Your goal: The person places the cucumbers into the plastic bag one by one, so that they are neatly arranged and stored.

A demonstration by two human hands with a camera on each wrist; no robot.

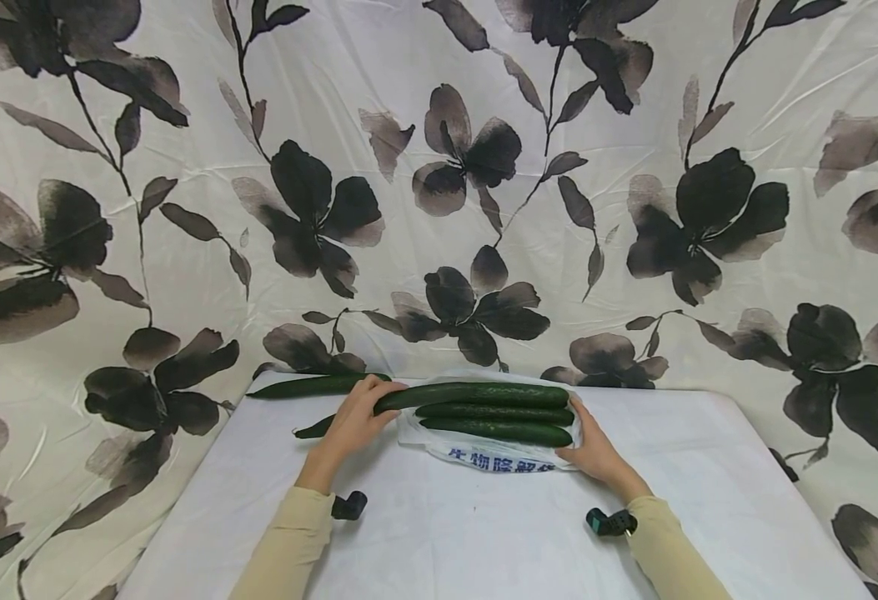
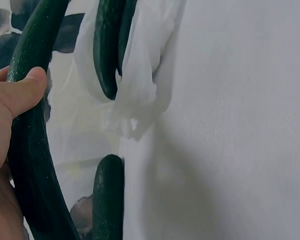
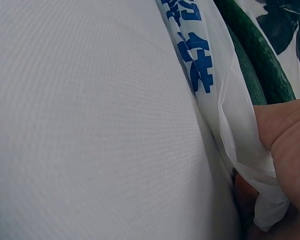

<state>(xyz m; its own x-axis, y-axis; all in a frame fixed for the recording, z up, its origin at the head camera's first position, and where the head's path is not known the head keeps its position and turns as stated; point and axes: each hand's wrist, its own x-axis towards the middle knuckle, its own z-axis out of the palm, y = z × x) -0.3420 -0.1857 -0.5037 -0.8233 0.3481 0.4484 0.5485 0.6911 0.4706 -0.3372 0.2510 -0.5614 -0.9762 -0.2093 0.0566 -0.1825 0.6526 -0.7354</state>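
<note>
My left hand grips a long, slightly curved cucumber, its thumb pressed along the dark green skin in the left wrist view. Under that cucumber's right part lies a white plastic bag with blue printed characters, its mouth toward the left. Two more cucumbers lie side by side in the bag. At the bag's right end, my right hand pinches the thin plastic between thumb and fingers; some fingers are hidden behind it. The held cucumber's right tip reaches the right hand's fingers.
Another cucumber lies at the table's back left edge, its right end behind my left hand. A white cloth covers the table. Behind it hangs a curtain with dark flowers. Each wrist wears a small black camera.
</note>
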